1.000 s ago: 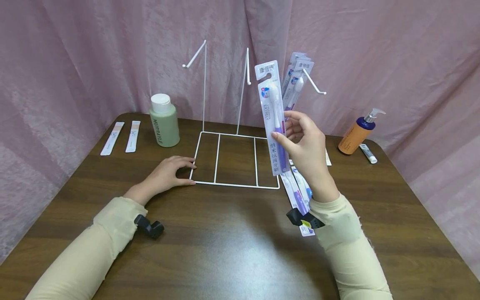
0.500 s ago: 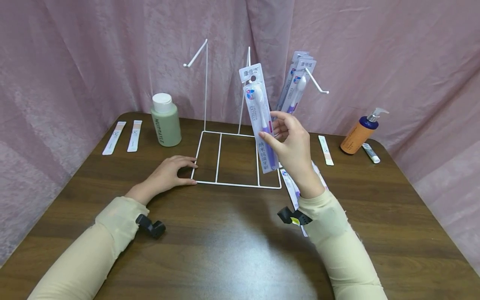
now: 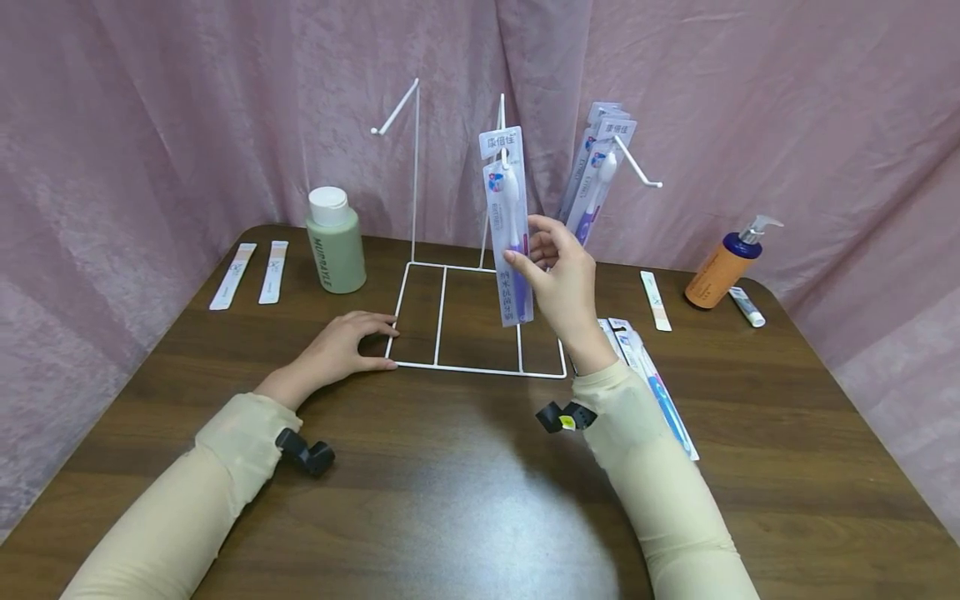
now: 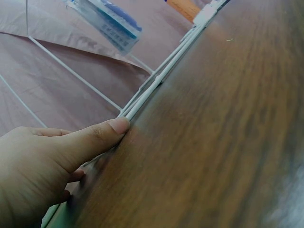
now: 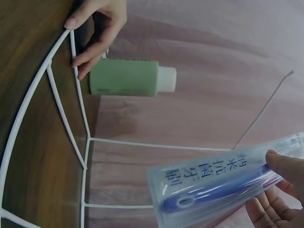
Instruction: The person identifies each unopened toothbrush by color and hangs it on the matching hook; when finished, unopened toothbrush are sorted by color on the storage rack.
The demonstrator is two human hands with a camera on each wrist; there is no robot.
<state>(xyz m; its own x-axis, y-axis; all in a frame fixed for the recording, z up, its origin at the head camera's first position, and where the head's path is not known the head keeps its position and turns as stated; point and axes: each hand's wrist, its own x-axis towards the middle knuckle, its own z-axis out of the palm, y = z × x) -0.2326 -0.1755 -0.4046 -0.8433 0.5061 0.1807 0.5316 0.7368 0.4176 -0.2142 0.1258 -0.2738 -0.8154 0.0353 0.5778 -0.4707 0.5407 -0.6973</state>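
Lettering legible from where I stand: on the green bottle (image 3: 337, 254), MURRAYLE, running down its side; on the middle toothbrush pack (image 3: 500, 212), 康倍佳 at the head and 纳米抗菌牙刷 toward the foot; on the foremost hanging pack (image 3: 602, 179) to its right, 康倍佳. Print on the orange pump bottle (image 3: 715, 273) and white sachets (image 3: 233, 277): too small to read.

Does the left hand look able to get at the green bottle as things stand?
Probably yes: the left hand only touches the left side of the white wire rack, and the green bottle stands beyond that hand with nothing visible between the two.
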